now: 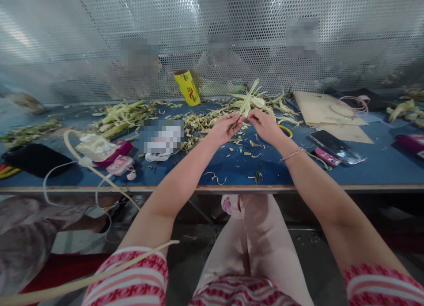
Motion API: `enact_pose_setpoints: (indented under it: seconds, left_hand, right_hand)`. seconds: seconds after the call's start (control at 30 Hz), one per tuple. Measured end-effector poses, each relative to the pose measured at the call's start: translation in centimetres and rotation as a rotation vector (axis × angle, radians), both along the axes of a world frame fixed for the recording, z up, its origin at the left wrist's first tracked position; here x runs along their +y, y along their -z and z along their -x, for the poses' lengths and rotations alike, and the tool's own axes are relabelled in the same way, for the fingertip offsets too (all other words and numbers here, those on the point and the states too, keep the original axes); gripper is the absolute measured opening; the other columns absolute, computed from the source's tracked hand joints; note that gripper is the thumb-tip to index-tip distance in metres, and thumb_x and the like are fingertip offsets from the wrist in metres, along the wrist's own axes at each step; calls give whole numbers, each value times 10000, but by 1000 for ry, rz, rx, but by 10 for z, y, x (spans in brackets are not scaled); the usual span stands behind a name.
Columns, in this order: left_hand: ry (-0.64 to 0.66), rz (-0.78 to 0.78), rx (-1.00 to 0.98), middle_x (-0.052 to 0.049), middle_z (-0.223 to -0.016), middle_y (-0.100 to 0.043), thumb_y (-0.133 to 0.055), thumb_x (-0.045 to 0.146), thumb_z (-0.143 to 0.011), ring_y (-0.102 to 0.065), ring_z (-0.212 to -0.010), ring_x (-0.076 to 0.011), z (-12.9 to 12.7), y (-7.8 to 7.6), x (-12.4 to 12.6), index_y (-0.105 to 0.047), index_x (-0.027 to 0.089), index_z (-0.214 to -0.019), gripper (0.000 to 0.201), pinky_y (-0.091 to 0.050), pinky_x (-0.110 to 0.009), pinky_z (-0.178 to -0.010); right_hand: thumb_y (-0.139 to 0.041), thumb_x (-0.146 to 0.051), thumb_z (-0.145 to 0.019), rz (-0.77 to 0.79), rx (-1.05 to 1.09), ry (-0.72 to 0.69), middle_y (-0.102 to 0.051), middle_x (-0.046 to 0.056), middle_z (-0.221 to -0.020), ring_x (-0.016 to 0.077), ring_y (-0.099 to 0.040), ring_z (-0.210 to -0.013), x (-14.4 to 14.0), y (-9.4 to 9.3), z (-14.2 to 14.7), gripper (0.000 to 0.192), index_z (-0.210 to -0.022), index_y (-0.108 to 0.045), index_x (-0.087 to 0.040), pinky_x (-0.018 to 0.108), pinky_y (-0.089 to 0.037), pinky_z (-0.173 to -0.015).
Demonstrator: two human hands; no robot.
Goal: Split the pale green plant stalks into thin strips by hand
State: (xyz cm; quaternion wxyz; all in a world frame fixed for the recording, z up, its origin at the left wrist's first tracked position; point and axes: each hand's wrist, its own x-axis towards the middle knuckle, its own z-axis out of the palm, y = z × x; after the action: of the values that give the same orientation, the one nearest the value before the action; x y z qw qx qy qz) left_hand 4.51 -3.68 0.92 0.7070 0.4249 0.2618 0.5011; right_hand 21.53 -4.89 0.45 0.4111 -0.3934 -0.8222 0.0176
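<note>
You sit at a long bench [380, 167] with a blue top and a pale wooden front edge. Right behind the bench, a perforated metal screen [82, 28] runs the whole width of the view, and bright light glints off its holes in patches near the top. Through the screen, beyond the bench, you can only make out dim, blurred shapes. Below the bench's front edge lies a grey floor [188, 253], with a red strip [62, 266] on it towards the left.
</note>
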Motion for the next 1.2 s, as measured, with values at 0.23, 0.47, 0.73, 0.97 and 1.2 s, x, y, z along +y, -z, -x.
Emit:
enact_pose_setpoints:
  seconds: [0.23, 0.47, 0.73, 0.97, 1.2]
  left_hand:
    - [-40, -40, 163, 3, -658, -662, -548, 68, -850, -588, -539, -29, -4, 4, -2, -589, 115, -768, 103, -513, -166, -626]
    - [6, -149, 203, 11, -674, -655, -606, 136, -832, -601, -603, -30, -3, 13, 5, -613, 124, -789, 45, -506, -159, -665]
    - [-8, -143, 191, 13, -648, -647, -612, 128, -821, -587, -570, -26, -6, 16, 5, -625, 112, -787, 39, -502, -157, -647]
    - [-56, -109, 189, 20, -602, -630, -618, 113, -811, -581, -544, -25, -9, 12, -1, -626, 103, -748, 65, -502, -149, -623]
    - [-91, -47, 159, 18, -603, -633, -624, 110, -806, -579, -545, -27, -12, 11, -4, -628, 116, -729, 77, -505, -151, -634]
  right_hand:
    - [-431, -224, -900, 70, 116, 55, -651, 28, -776, 172, -541, -694, -2, 0, 1, 96, -892, -526, -216, 323, -428, -718]
    - [-474, -228, -872, 91, 103, 117, -621, 21, -705, 167, -516, -614, -3, 1, 4, 85, -895, -555, -218, 319, -418, -665]
    - [-529, -201, -798, 85, 176, 153, -619, 28, -711, 150, -518, -641, 0, 4, 9, 65, -770, -587, -189, 307, -411, -656]
    - [-563, -182, -748, 88, 271, 177, -641, 22, -722, 138, -541, -624, 0, 5, 12, 30, -755, -591, -190, 297, -439, -640]
    - [-554, -203, -785, 3, 215, 190, -663, 40, -769, 151, -546, -647, 0, 8, 13, 68, -759, -616, -196, 312, -453, -668]
